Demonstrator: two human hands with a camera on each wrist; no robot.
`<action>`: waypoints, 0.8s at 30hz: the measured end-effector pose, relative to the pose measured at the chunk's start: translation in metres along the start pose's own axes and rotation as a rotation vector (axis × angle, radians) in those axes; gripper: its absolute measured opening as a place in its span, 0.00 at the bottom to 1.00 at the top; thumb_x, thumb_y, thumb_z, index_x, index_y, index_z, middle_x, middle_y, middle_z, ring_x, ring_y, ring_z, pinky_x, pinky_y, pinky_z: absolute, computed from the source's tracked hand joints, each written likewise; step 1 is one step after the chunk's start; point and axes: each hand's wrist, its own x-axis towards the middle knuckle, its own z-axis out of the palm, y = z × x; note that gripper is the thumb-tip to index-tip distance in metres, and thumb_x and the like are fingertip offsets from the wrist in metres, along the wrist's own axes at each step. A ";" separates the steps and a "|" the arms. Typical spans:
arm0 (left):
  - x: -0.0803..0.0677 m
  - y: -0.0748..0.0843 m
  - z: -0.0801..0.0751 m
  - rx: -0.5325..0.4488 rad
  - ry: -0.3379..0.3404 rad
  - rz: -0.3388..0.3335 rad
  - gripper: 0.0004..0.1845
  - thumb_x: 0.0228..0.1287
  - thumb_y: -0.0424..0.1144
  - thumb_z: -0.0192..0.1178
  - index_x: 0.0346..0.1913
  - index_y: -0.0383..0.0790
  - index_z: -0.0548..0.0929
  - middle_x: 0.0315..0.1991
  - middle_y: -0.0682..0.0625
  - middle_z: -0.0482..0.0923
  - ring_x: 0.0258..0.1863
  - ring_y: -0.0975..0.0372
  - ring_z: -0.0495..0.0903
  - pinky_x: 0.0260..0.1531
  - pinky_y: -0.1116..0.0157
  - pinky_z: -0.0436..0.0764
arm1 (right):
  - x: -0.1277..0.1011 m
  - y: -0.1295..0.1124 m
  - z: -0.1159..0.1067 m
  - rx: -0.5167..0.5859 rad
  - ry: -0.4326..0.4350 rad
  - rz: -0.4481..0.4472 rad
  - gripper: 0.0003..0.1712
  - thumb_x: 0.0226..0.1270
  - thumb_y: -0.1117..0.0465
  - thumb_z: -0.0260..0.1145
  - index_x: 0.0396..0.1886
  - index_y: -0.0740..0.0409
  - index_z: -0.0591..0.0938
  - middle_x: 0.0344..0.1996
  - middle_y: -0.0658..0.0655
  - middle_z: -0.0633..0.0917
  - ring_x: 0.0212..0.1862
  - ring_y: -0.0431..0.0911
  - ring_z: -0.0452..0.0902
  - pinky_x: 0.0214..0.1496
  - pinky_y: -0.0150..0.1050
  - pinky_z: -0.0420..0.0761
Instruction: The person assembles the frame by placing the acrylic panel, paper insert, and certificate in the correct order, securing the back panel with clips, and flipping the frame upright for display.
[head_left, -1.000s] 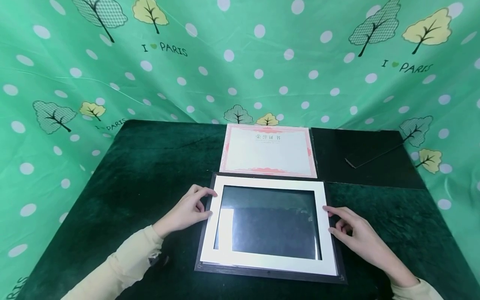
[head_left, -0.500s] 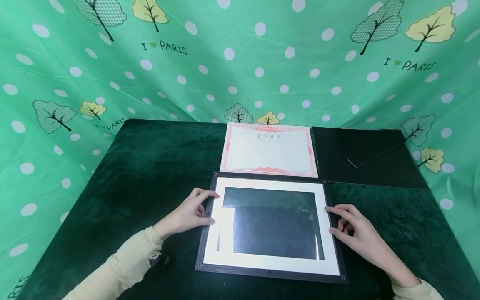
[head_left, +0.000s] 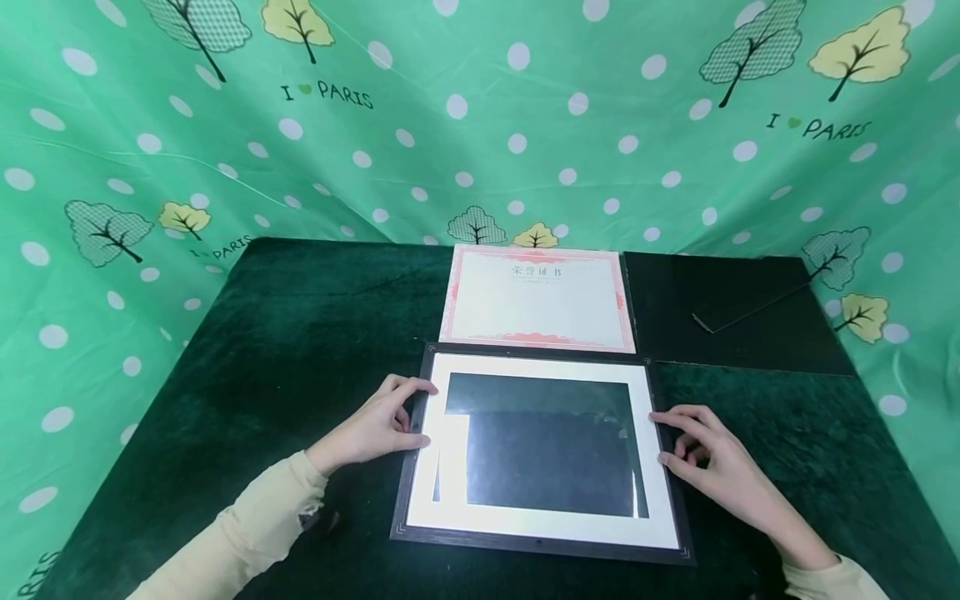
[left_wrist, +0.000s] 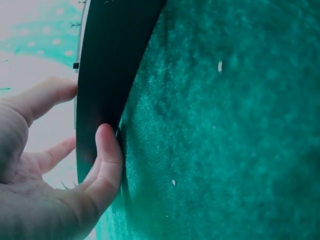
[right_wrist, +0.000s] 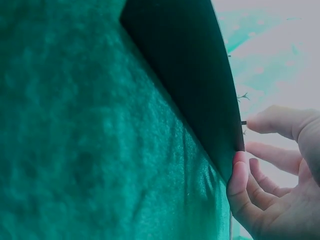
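- A black picture frame (head_left: pixel 538 543) lies flat on the dark green tablecloth (head_left: pixel 247 358), near the front edge, with a white mat border (head_left: pixel 543 527) showing inside it around a dark glass middle.
- The left hand (head_left: pixel 378 425) sits at the frame's left side; its fingers are curled, with the thumb pressed to the outer edge and the fingertips (head_left: pixel 429 387) resting on the top of the rim. The left wrist view shows the thumb (left_wrist: pixel 107 155) against the black edge (left_wrist: pixel 107 75).
- The right hand (head_left: pixel 708 467) mirrors it on the right side, fingers bent, tips touching the rim. In the right wrist view the thumb (right_wrist: pixel 239 180) touches the frame's dark edge (right_wrist: pixel 200 85).
- Just behind the frame, almost touching its far rim, lies a certificate (head_left: pixel 537 298) with a pink border and red lettering.
- Right of the certificate lies a black backing board (head_left: pixel 742 342) with a thin dark strut (head_left: pixel 750 307) on it, well apart from the right hand.
- Open cloth stretches left of the frame to the table's left edge; a narrower strip lies to the right.
- A green dotted curtain (head_left: pixel 480 125) with tree prints closes off the back and both sides.
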 end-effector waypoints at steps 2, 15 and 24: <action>0.001 0.000 0.000 -0.001 -0.004 -0.002 0.33 0.53 0.34 0.72 0.63 0.43 0.70 0.52 0.40 0.62 0.31 0.60 0.74 0.30 0.67 0.80 | -0.001 0.001 -0.001 -0.002 0.003 0.001 0.25 0.55 0.72 0.72 0.55 0.63 0.80 0.49 0.58 0.71 0.28 0.36 0.69 0.26 0.32 0.75; 0.029 -0.005 -0.017 -0.038 0.079 -0.042 0.35 0.61 0.38 0.65 0.68 0.41 0.61 0.61 0.35 0.54 0.49 0.47 0.75 0.41 0.57 0.81 | 0.003 0.003 -0.009 -0.018 0.017 0.031 0.28 0.58 0.70 0.70 0.60 0.59 0.77 0.49 0.59 0.72 0.28 0.37 0.71 0.28 0.32 0.76; 0.069 -0.007 -0.027 -0.145 0.125 -0.136 0.32 0.66 0.38 0.60 0.69 0.40 0.60 0.65 0.33 0.55 0.60 0.41 0.67 0.53 0.45 0.72 | 0.002 0.003 -0.012 -0.020 0.001 0.084 0.26 0.61 0.67 0.69 0.60 0.59 0.76 0.50 0.61 0.73 0.29 0.38 0.72 0.29 0.33 0.76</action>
